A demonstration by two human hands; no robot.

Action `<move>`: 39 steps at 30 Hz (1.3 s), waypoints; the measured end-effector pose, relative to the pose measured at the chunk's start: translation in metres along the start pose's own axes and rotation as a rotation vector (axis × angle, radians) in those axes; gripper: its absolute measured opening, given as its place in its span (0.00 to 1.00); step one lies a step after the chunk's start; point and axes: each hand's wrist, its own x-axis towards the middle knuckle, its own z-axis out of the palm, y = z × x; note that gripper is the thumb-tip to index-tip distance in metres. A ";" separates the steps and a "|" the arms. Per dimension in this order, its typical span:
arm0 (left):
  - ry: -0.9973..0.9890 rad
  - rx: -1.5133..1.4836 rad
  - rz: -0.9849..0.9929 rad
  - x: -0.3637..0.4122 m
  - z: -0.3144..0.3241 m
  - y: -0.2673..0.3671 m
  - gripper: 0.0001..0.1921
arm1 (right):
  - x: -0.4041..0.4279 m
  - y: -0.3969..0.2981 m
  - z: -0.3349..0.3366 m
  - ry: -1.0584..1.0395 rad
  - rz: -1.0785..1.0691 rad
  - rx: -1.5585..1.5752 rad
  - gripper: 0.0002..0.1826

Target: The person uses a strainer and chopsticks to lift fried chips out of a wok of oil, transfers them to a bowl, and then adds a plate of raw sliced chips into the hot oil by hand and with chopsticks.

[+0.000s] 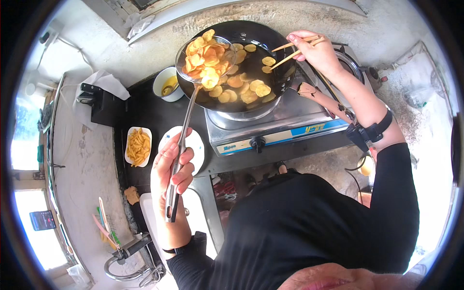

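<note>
My left hand point(173, 165) is closed round the metal handle of a wire skimmer point(180, 65). The skimmer's basket, heaped with golden potato chips point(206, 56), is over the left side of a black wok point(239, 27). More potato slices point(250, 96) float in the oil in the wok. My right hand point(315, 52) holds a pair of wooden chopsticks point(290, 58) above the wok's right side, their tips spread. The lower tip is at a slice point(267, 69) near the right wall; whether it touches is unclear.
The wok sits on a steel gas stove point(232, 127), its wooden handle point(322, 98) pointing right. Left of it stand a white bowl of yellow liquid point(158, 85), a white plate point(197, 145), a dish of fries point(138, 146) and a black knife block point(107, 108). A sink point(148, 203) lies nearer me.
</note>
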 end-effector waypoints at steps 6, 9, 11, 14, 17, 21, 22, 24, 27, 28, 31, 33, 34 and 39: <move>0.054 0.087 -0.017 0.000 -0.001 -0.008 0.18 | 0.001 0.016 0.017 0.097 -0.041 0.014 0.13; 0.045 0.047 -0.040 0.002 -0.004 -0.011 0.18 | 0.007 0.017 0.018 0.102 -0.080 -0.012 0.13; 0.046 0.049 -0.044 0.002 -0.004 -0.012 0.18 | 0.009 0.013 0.013 0.109 -0.080 -0.030 0.13; 0.052 0.040 -0.042 0.003 -0.005 -0.012 0.18 | 0.019 -0.022 0.016 0.093 -0.238 0.034 0.11; 0.050 0.022 -0.036 0.006 -0.007 -0.010 0.19 | 0.029 -0.041 0.035 -0.078 -0.299 0.182 0.11; -0.015 -0.121 -0.043 0.001 -0.006 -0.004 0.21 | 0.047 -0.039 0.024 -0.083 -0.287 0.113 0.09; -0.029 -0.147 -0.036 -0.002 -0.003 -0.003 0.22 | 0.045 -0.033 0.022 -0.151 -0.241 0.022 0.09; -0.057 -0.169 -0.017 -0.008 0.002 -0.001 0.22 | 0.039 -0.018 0.026 -0.306 -0.219 -0.149 0.09; -0.053 -0.161 0.015 -0.013 0.009 -0.002 0.22 | 0.040 0.019 0.041 -0.358 -0.680 -0.084 0.09; -0.056 -0.160 0.024 -0.015 0.010 -0.003 0.22 | 0.041 0.021 0.045 -0.405 -0.723 -0.101 0.09; 0.001 -0.035 0.103 -0.019 0.020 -0.008 0.22 | 0.049 0.021 0.059 -0.483 -0.662 0.016 0.04; 0.029 -0.052 0.134 -0.021 0.024 -0.012 0.22 | 0.052 0.011 0.054 -0.389 -0.727 -0.120 0.04; 0.039 -0.038 0.143 -0.022 0.024 -0.013 0.22 | 0.056 0.011 0.053 -0.346 -0.658 -0.115 0.04; 0.085 0.001 0.132 -0.021 0.029 -0.018 0.21 | 0.079 0.008 0.034 -0.170 -0.598 -0.071 0.07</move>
